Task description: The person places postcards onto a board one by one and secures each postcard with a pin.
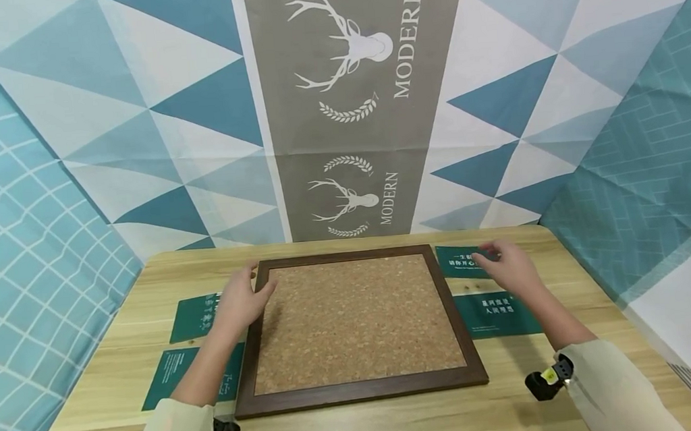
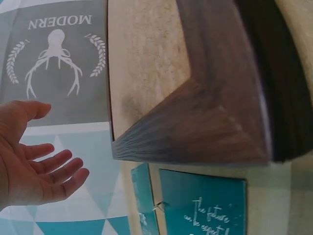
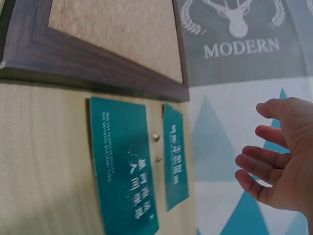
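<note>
A cork board [image 1: 354, 323] in a dark brown wooden frame [image 1: 359, 391] lies flat on the table. My left hand [image 1: 244, 299] hovers by the frame's upper left corner; in the left wrist view its fingers [image 2: 58, 169] are loosely bent and hold nothing. Over the upper right green card [image 1: 455, 261] is my right hand [image 1: 510, 269], also holding nothing, its relaxed fingers [image 3: 264, 159] spread in the right wrist view. Below that card lies another green card [image 1: 494, 322] with white writing. Two more green cards, an upper one [image 1: 186, 319] and a lower one [image 1: 169, 375], lie left of the board, partly behind my left arm.
Small metallic pins [image 3: 155, 137] sit between the right-hand cards, and another pin [image 2: 159, 206] shows between the left-hand ones. The light wooden table [image 1: 362, 430] ends at a patterned cloth backdrop [image 1: 344, 195]. Cloth walls stand at both sides.
</note>
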`<state>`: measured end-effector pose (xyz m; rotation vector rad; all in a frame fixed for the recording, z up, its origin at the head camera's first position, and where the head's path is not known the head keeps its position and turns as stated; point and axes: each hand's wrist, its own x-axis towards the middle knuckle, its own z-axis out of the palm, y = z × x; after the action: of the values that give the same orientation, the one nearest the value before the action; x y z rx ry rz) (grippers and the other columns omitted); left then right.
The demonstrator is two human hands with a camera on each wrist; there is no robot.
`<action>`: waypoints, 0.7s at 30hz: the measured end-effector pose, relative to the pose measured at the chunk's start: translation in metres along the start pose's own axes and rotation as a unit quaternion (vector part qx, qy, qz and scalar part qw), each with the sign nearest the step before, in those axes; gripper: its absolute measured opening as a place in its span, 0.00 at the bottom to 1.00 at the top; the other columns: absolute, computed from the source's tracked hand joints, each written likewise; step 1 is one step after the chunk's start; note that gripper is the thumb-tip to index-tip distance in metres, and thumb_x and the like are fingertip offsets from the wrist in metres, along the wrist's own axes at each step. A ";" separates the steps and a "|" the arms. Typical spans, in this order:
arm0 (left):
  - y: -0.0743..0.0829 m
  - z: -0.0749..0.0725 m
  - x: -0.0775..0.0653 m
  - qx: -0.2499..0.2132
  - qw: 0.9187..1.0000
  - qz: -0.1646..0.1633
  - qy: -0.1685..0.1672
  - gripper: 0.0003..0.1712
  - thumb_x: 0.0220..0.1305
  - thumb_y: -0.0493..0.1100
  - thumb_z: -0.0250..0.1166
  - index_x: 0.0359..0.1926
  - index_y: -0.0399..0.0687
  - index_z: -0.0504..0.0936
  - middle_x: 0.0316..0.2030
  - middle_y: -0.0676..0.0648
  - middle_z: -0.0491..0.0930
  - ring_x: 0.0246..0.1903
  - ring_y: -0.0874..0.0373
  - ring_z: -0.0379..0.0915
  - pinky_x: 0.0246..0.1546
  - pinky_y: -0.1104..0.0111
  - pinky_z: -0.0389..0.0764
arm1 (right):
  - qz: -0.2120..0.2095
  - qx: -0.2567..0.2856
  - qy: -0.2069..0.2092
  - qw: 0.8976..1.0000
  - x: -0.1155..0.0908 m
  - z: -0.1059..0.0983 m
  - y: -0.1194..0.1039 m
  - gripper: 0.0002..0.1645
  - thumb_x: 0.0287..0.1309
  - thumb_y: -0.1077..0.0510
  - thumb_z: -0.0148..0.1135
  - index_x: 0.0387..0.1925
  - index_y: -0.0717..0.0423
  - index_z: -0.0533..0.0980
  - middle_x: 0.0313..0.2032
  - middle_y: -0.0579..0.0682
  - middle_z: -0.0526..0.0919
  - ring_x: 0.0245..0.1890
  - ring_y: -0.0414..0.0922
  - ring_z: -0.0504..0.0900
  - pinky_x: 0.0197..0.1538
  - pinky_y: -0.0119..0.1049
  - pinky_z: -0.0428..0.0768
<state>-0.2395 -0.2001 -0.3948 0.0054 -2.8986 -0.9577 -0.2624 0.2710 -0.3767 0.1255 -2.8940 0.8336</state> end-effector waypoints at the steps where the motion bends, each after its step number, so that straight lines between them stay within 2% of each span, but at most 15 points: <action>1: 0.000 0.001 0.000 -0.008 1.000 -0.006 -0.007 0.40 0.68 0.57 0.52 0.69 0.34 0.55 0.61 0.28 0.65 0.58 0.34 0.65 0.52 0.44 0.71 | 0.006 0.005 0.002 1.000 0.000 0.001 0.004 0.29 0.66 0.46 0.51 0.56 0.66 0.71 0.51 0.68 0.75 0.51 0.63 0.74 0.45 0.54 0.76; 5: -0.003 0.003 0.000 -0.040 0.998 -0.028 -0.033 0.40 0.68 0.56 0.52 0.69 0.33 0.55 0.60 0.27 0.65 0.56 0.34 0.67 0.50 0.45 0.73 | 0.029 0.022 0.006 0.999 0.001 0.005 0.018 0.29 0.66 0.46 0.50 0.54 0.68 0.72 0.50 0.69 0.75 0.51 0.63 0.73 0.46 0.54 0.75; 9: -0.007 0.004 0.000 -0.050 0.996 -0.041 -0.053 0.40 0.68 0.56 0.52 0.69 0.33 0.54 0.60 0.27 0.64 0.58 0.33 0.64 0.51 0.45 0.72 | 0.058 0.028 0.000 0.998 0.001 0.006 0.030 0.31 0.67 0.45 0.49 0.55 0.68 0.71 0.52 0.70 0.74 0.51 0.63 0.73 0.46 0.54 0.75; 16: -0.012 0.009 -0.001 -0.065 0.994 -0.055 -0.068 0.41 0.68 0.57 0.51 0.70 0.34 0.51 0.61 0.27 0.63 0.59 0.33 0.64 0.52 0.45 0.72 | 0.117 0.023 -0.018 0.993 -0.001 0.007 0.044 0.33 0.66 0.43 0.48 0.56 0.69 0.69 0.53 0.72 0.72 0.50 0.64 0.73 0.47 0.54 0.75; 21: -0.013 0.011 -0.002 -0.067 0.993 -0.063 -0.080 0.42 0.68 0.58 0.51 0.69 0.32 0.52 0.62 0.26 0.62 0.60 0.32 0.61 0.54 0.45 0.70 | 0.143 0.021 -0.020 0.989 0.000 0.011 0.055 0.35 0.66 0.41 0.47 0.55 0.70 0.70 0.52 0.71 0.72 0.49 0.63 0.73 0.46 0.53 0.75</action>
<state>-0.2392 -0.2044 -0.4117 0.1100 -3.0013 -1.2255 -0.2698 0.3113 -0.4149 -0.2809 -2.9755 0.9441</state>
